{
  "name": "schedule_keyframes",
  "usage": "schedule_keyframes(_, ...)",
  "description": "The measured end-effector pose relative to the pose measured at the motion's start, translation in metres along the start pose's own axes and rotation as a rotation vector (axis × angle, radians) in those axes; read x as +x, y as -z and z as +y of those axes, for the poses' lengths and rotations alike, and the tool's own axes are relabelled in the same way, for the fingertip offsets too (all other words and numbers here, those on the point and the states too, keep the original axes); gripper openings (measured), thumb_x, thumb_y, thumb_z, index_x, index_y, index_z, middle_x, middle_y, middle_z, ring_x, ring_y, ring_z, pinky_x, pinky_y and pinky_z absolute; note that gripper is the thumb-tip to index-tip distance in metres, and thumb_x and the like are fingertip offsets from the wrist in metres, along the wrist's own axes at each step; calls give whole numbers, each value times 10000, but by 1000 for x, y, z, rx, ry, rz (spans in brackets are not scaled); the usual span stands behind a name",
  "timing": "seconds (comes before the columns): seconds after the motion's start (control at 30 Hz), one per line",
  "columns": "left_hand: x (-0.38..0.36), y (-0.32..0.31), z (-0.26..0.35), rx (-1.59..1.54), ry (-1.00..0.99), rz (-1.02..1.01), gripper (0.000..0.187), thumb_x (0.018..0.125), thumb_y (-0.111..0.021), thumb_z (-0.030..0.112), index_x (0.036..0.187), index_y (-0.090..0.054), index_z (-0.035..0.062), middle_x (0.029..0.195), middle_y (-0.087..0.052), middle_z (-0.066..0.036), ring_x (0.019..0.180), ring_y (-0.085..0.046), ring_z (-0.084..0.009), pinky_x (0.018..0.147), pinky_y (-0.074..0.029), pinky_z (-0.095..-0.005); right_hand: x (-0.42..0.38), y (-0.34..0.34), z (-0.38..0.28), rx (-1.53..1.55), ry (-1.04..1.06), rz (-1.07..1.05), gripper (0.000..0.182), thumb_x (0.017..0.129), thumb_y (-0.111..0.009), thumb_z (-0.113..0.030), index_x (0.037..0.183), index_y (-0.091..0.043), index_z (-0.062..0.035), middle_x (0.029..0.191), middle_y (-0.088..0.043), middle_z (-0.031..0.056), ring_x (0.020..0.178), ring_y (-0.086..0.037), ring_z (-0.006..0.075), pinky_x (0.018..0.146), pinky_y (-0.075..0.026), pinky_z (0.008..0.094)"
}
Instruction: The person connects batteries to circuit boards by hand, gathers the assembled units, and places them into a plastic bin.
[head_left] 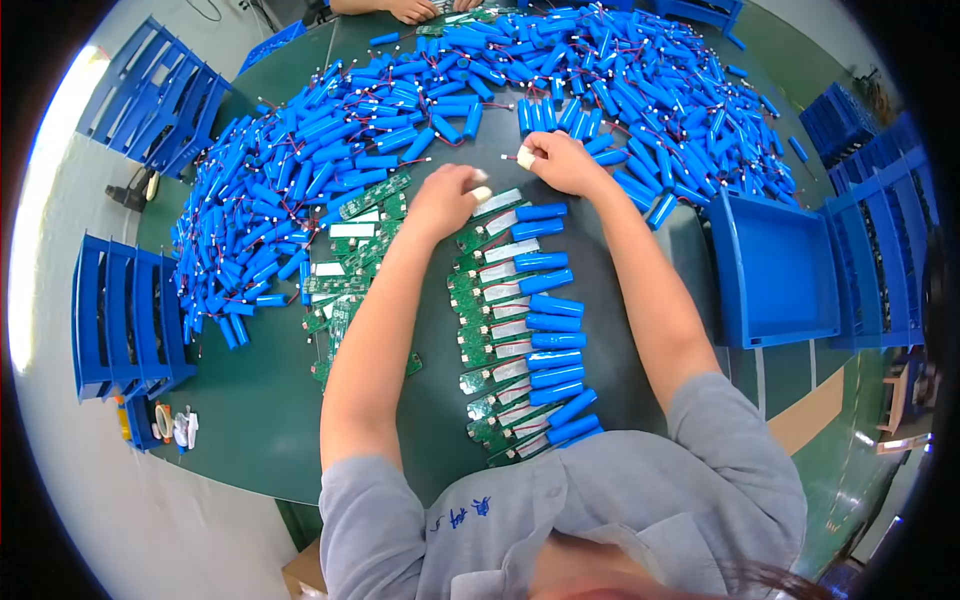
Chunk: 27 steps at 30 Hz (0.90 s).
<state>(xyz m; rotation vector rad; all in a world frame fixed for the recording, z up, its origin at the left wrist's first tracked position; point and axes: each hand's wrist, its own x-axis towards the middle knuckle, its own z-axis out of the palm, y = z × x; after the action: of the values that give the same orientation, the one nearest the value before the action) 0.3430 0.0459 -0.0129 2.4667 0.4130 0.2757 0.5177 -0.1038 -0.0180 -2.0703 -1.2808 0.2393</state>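
My left hand (447, 203) hovers at the far end of a row of green circuit boards (478, 283), thumb and forefinger slightly apart, nothing visible between them. Pale finger covers show on both hands. My right hand (562, 163) pinches a thin lead with a small white connector (506, 157) poking out left of the fingertips. Just beyond it stand several blue cylindrical batteries (548, 115). In the row, each board carries a pale strip and has a blue battery (555, 323) at its right side. More loose circuit boards (352, 262) lie partly under my left forearm.
A large heap of wired blue batteries (330, 140) curves across the far side of the table. An empty blue bin (778, 265) sits at the right. Blue racks (125, 315) flank the left edge. Another person's hands (412, 10) are at the far edge.
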Motion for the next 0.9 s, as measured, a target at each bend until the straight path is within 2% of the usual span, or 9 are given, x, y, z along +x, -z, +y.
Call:
schedule_keyframes(0.1,-17,5,-10,46,102,-98,217,820,-698,192,1003,-684,77,916,-611,-135,861,-606,-297,770,-478,-394,3,0,-4,-6,-14,-65,203,810,-615,-268,939,-682,-127,878,-690,64,907,-626,285,802,-441,447)
schedule_keyframes(0.27,-18,-11,-9,-149,-16,-37,213,841,-679,174,1024,-676,66,839,-602,-52,752,-571,-202,695,-461,-343,-1,-6,-16,-14,47,-114,169,821,-619,-221,944,-662,-112,838,-648,72,872,-577,263,772,-432,411)
schedule_keyframes(0.4,-7,3,7,-605,367,-12,219,919,-616,230,1027,-640,41,738,-553,52,649,-465,-60,590,-387,-246,-6,-2,-26,-12,97,-132,157,824,-623,-217,937,-658,-114,823,-632,79,848,-554,254,743,-418,394)
schedule_keyframes(0.5,-2,-5,-3,-674,324,-6,218,879,-643,241,941,-640,32,780,-576,1,670,-524,-124,599,-412,-313,-6,-3,-35,-31,96,-138,141,811,-625,-220,903,-661,-120,819,-645,67,866,-547,249,768,-398,395)
schedule_keyframes(0.6,-4,-10,-2,35,65,213,232,821,-672,250,868,-635,25,838,-580,-76,728,-571,-234,642,-450,-385,-7,-12,-41,-162,165,-107,134,792,-614,-219,873,-673,-130,846,-674,65,915,-548,261,824,-369,426)
schedule_keyframes(0.7,-11,-8,14,303,-5,245,261,780,-682,270,848,-643,21,889,-563,-138,803,-573,-328,709,-474,-441,-10,-18,-48,-284,175,-117,167,789,-595,-236,865,-688,-121,889,-694,85,969,-561,283,837,-363,459)
schedule_keyframes(0.73,-10,-5,12,183,117,164,223,793,-712,232,867,-646,33,806,-536,-85,744,-571,-227,681,-464,-352,-10,-18,-48,-303,142,-146,178,788,-591,-240,876,-693,-124,903,-695,91,982,-564,287,846,-366,462)
schedule_keyframes(0.83,-11,4,-16,-232,135,-57,156,795,-720,135,914,-669,48,838,-549,-58,753,-572,-172,687,-471,-316,-8,-18,-45,-377,72,-301,215,783,-585,-247,914,-706,-126,956,-694,107,1026,-570,304,882,-371,472)
schedule_keyframes(0.9,-14,5,-22,-166,21,-95,159,813,-684,34,970,-675,57,868,-550,-36,742,-548,-134,697,-467,-285,-5,-20,-45,-394,59,-387,236,779,-584,-246,936,-710,-124,991,-690,113,1050,-570,313,909,-370,475)
